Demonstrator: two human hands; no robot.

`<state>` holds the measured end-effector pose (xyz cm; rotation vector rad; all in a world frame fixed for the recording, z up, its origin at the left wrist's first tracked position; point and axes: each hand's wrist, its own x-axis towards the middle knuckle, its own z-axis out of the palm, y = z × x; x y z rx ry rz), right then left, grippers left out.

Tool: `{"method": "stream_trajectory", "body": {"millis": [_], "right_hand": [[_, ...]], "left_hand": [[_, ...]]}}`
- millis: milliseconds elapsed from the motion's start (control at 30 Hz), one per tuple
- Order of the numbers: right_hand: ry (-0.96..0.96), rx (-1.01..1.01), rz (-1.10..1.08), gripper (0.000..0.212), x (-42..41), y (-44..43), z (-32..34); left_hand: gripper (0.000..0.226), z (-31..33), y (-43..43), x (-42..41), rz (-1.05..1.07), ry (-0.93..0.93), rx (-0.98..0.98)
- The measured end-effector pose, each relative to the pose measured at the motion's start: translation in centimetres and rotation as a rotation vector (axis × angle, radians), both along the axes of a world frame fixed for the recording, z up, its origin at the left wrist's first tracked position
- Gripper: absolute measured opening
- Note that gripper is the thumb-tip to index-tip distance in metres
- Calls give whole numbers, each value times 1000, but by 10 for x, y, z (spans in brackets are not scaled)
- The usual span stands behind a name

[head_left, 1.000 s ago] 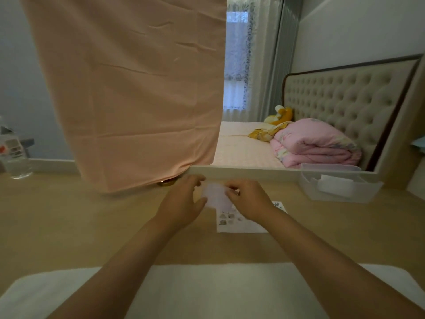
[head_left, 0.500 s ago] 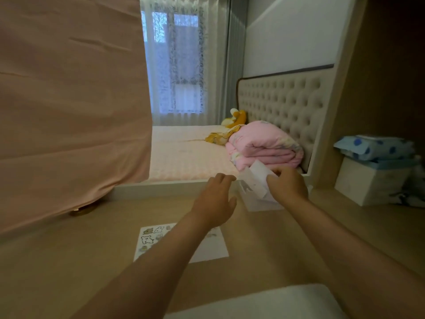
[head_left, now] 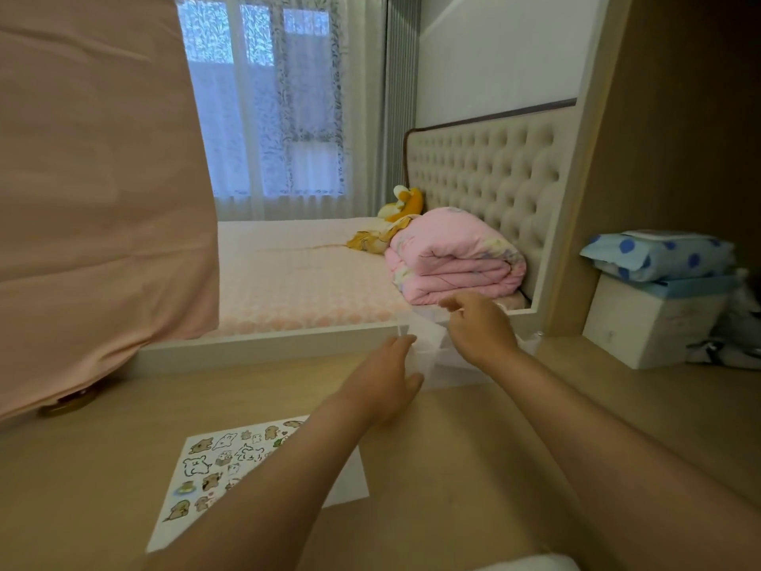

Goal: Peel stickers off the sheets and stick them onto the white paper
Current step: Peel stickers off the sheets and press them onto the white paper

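Up over the translucent bin (head_left: 461, 360), left hand (head_left: 381, 381) pinches a translucent sheet (head_left: 424, 344); right hand (head_left: 479, 323) hangs loosely curled, empty.

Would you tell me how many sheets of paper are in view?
2: the white paper with stickers lies on the desk under the left forearm; a sticker sheet is between both hands. More may be hidden.

Soft, dim daylight from window (head_left: 267, 96) through sheer curtain; glass brightest spot, mildly blown out. Surfaces nearer camera than window muted, shadows faint. Wide-angle bending of lines right of window. Overall slight softness, hands mildly motion-blurred.
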<state>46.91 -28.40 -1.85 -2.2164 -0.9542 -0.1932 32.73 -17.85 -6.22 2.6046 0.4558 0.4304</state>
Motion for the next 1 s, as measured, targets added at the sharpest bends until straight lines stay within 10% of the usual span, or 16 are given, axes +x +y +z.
{"method": "stream_trajectory", "body": {"millis": [300,633,1000], "right_hand": [[-221,-564,30,47,-16,-2,0],[-306,-291,49,37,-74,-3,15],[-262,-608,-33,39,-104,9,12]], "left_hand": [[66,4,4,-5,-9,24,28],[58,41,5,-62,51,-94,60],[53,36,14,-121,111,-72,-19]]}}
